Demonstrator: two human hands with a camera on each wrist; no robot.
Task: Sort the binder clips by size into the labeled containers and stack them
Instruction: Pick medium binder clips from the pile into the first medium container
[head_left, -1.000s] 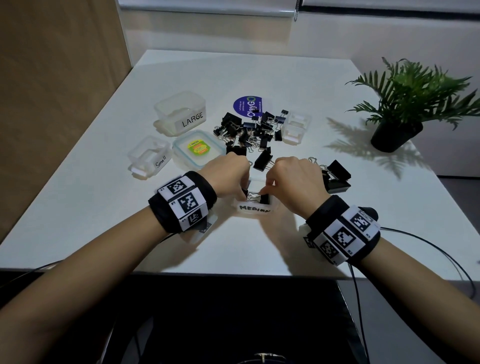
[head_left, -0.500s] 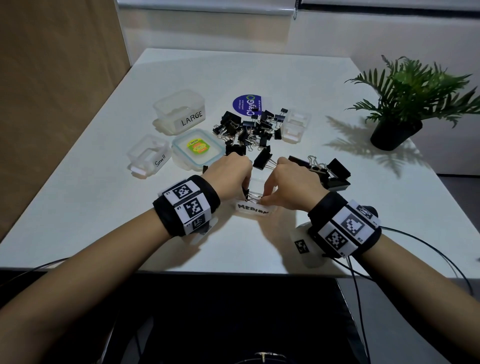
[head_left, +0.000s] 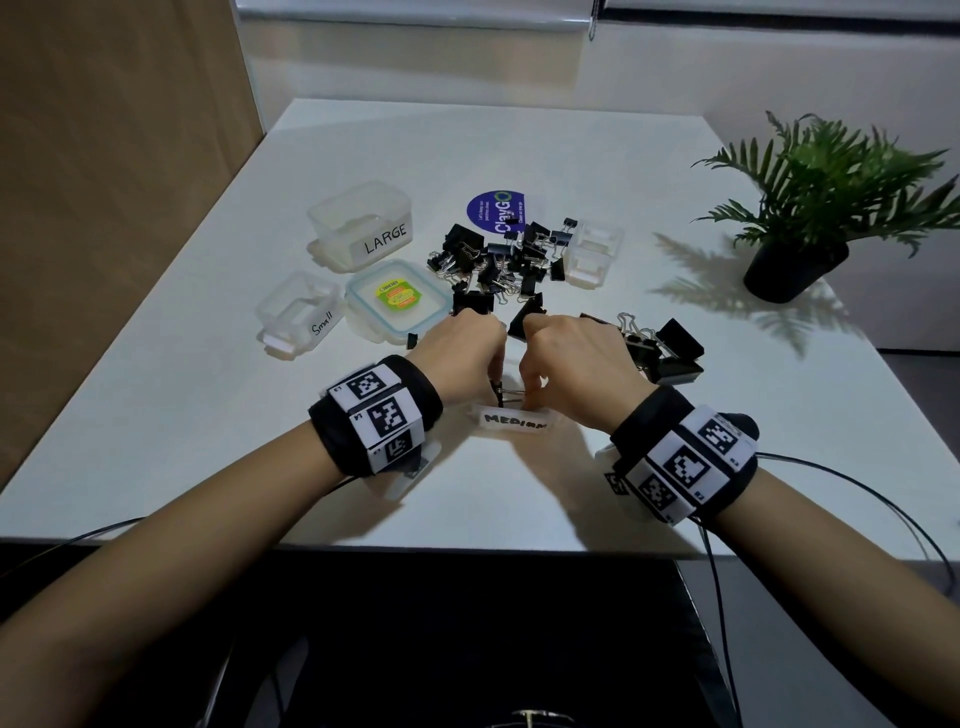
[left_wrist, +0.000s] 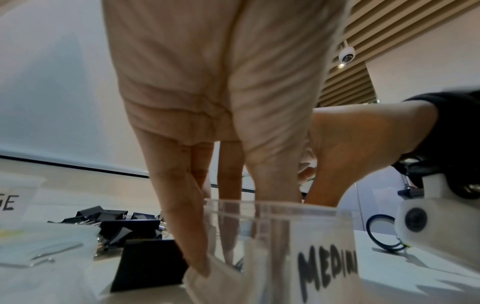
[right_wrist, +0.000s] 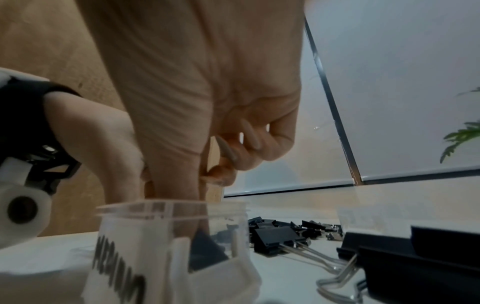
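A clear container labelled MEDIUM (head_left: 511, 422) stands near the table's front edge. My left hand (head_left: 493, 387) and right hand (head_left: 531, 399) meet just above it. Together they pinch a black binder clip (head_left: 506, 397) with silver handles. In the left wrist view my left hand (left_wrist: 228, 246) reaches fingers-down into the MEDIUM container (left_wrist: 285, 236). From the right wrist, the thumb and forefinger of my right hand (right_wrist: 197, 226) dip into that container (right_wrist: 145, 236) onto a black clip (right_wrist: 205, 253), while the other fingers stay curled. A pile of mixed black clips (head_left: 498, 260) lies farther back.
Containers labelled LARGE (head_left: 363, 228) and Small (head_left: 298, 312) stand at the back left beside a lid with a green sticker (head_left: 397, 301). Several large clips (head_left: 665, 353) lie right of my right hand. A small clear box (head_left: 592, 252), a round blue sticker (head_left: 496, 210) and a potted plant (head_left: 810, 218) lie farther back.
Both hands have drawn closer together over the MEDIUM container, and their fingers have sunk a little lower into it with the clip.
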